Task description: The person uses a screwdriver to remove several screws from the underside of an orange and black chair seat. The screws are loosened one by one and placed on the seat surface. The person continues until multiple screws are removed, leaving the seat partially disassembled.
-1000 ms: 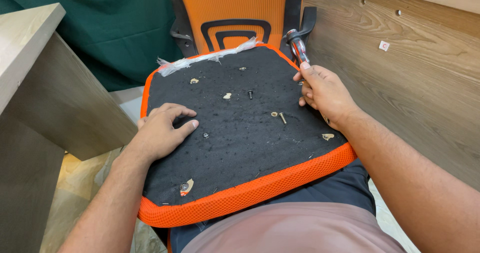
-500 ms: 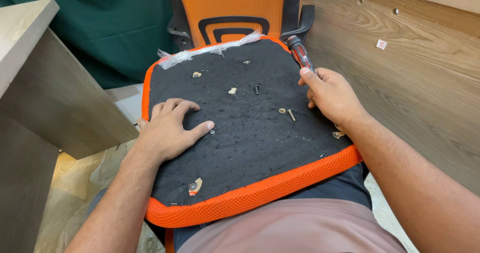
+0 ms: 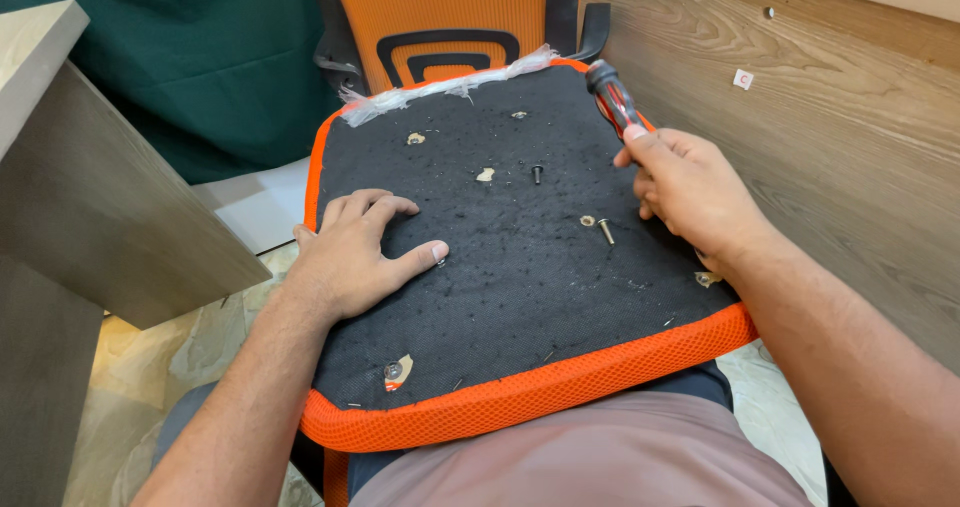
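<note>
A: Screwdriver, red and black handle, head view: gripped in the right hand, fingers closed round it, handle poking out toward 11 o'clock over the far right corner of the seat cushion. Tip hidden under the hand.

B: Cushion?

A: Upside down across the person's lap, black fabric underside up, orange mesh rim all round. Torn clear plastic along its 12 o'clock edge.

B: Left hand?

A: Left hand lies flat, palm down, on the black fabric at 9 o'clock; fingers spread, gripping nothing. Thumb tip touches or just covers a small fastener, can't tell which.

B: Screws?

A: One bolt stands up just at 8 o'clock of the right hand, a second bolt nearer centre-top. Another fastener near the 7 o'clock corner.

B: Around?

A: Orange chair back at 12 o'clock, wooden panel at 3 o'clock, grey board at 9 o'clock, green cloth behind it.
</note>
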